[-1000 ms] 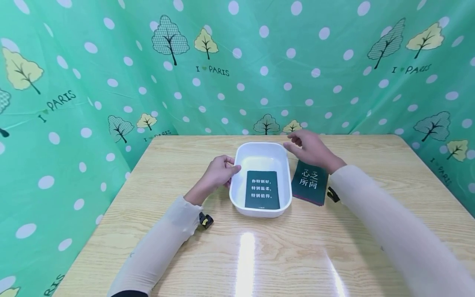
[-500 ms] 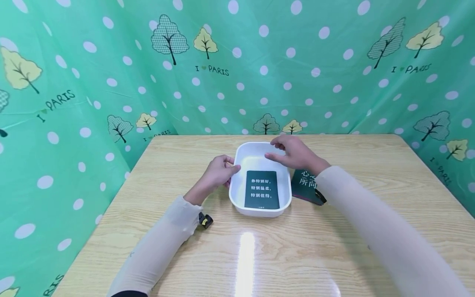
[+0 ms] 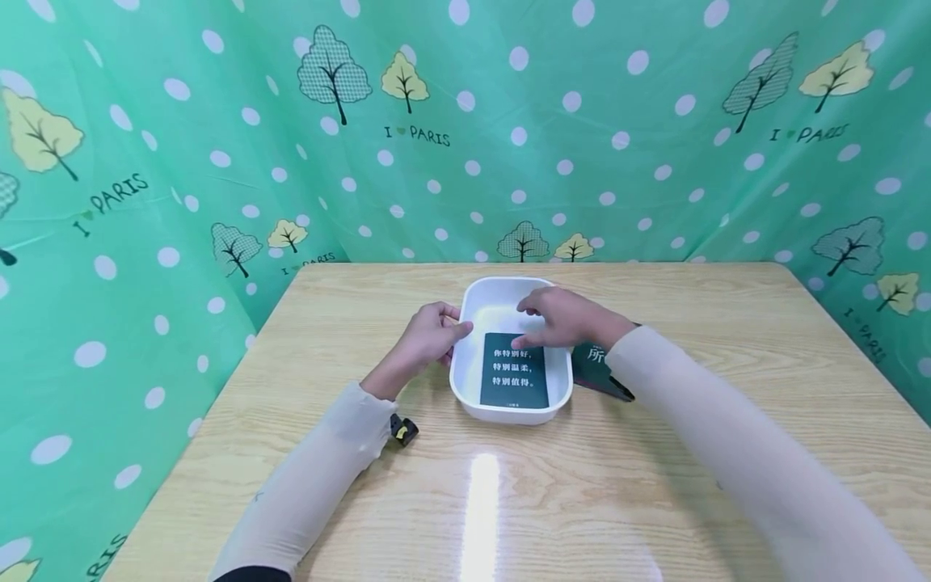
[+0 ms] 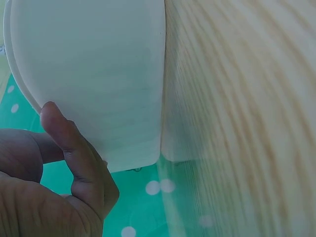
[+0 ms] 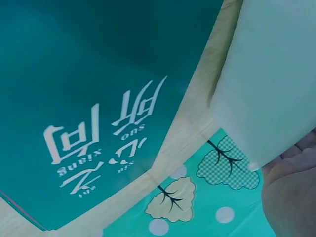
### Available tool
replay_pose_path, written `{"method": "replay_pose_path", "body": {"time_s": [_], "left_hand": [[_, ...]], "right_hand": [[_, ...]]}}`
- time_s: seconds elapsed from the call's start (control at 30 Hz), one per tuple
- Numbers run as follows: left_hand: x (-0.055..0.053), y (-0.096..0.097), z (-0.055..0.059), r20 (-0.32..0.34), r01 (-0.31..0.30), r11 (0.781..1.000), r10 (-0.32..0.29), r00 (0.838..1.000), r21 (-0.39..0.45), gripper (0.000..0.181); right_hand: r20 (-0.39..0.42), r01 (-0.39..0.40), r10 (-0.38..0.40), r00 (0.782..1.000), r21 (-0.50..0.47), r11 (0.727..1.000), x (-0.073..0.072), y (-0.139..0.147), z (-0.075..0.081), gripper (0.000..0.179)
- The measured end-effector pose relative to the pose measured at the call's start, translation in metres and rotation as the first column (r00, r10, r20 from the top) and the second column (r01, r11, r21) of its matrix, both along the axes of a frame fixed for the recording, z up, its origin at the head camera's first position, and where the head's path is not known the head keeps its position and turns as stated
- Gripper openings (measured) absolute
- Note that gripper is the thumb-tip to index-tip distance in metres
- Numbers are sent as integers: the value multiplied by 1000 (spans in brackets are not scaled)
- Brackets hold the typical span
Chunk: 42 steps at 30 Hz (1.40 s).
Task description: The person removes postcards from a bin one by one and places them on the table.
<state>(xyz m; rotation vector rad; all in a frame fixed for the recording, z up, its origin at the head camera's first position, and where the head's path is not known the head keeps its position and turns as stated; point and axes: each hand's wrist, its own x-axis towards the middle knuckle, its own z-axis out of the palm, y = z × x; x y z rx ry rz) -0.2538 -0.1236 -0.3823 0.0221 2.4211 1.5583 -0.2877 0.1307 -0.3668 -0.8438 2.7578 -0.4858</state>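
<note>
A white plastic tub point(image 3: 494, 315) stands on the table, with a small dark green booklet point(image 3: 515, 388) lying flat in its near half, white Chinese characters on the cover. My left hand point(image 3: 429, 335) pinches the tub's left rim, thumb over the edge; in the left wrist view its fingers lie against the outer wall of the tub point(image 4: 94, 64). My right hand point(image 3: 570, 317) reaches over the right rim, thumb and fingers apart above the booklet, the thumb tip overlapping its top edge. A second green booklet point(image 3: 595, 370), large in the right wrist view point(image 5: 74, 79), lies beside the tub, partly hidden by my right arm.
The light wood table point(image 3: 378, 501) carries a bright glare strip point(image 3: 482, 501) in front of the tub. A green curtain point(image 3: 436, 162) with white dots and printed trees hangs behind the table's back edge and along its sides.
My right hand has moved left and down from beyond the tub's right rim to over its inside. My left hand, the tub and both booklets have stayed in place.
</note>
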Motion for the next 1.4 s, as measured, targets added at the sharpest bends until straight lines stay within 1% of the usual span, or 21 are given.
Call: {"method": "replay_pose_path", "body": {"time_s": [0.2, 0.4, 0.5, 0.57, 0.63, 0.77, 1.03, 1.2, 1.3, 1.4], "left_hand": [[0, -2, 0, 7, -2, 1000, 1, 1000, 2, 28], [1, -4, 3, -6, -13, 1000, 13, 1000, -1, 27], [1, -4, 2, 0, -6, 1000, 6, 1000, -2, 27], [2, -3, 2, 2, -2, 1000, 2, 1000, -3, 28], [2, -3, 1, 0, 2, 1000, -2, 1000, -3, 28], [1, -1, 1, -8, 2, 1000, -2, 1000, -2, 28], [0, 0, 1, 1, 8, 1000, -8, 1000, 2, 28], [1, 0, 3, -3, 0, 1000, 0, 1000, -4, 28], [1, 0, 2, -6, 4, 1000, -4, 1000, -5, 28], [1, 0, 2, -7, 10, 1000, -10, 1000, -3, 28]], "right_hand": [[39, -14, 9, 999, 122, 992, 2, -7, 0, 85], [50, -6, -7, 999, 264, 965, 5, -17, 2, 93], [52, -14, -3, 999, 317, 948, 7, -20, 2, 90], [54, -18, 0, 999, 328, 945, 8, -21, 2, 85], [55, -18, 0, 999, 331, 944, 9, -22, 1, 78], [60, 0, -19, 998, 303, 953, 11, -20, 1, 70], [49, 18, -31, 998, 243, 970, 11, -16, -1, 75], [50, 31, -39, 998, 162, 986, 11, -15, 0, 71], [55, 47, -53, 997, 119, 992, 12, -14, 1, 70], [41, 45, -49, 998, 76, 996, 11, -12, 0, 69]]}}
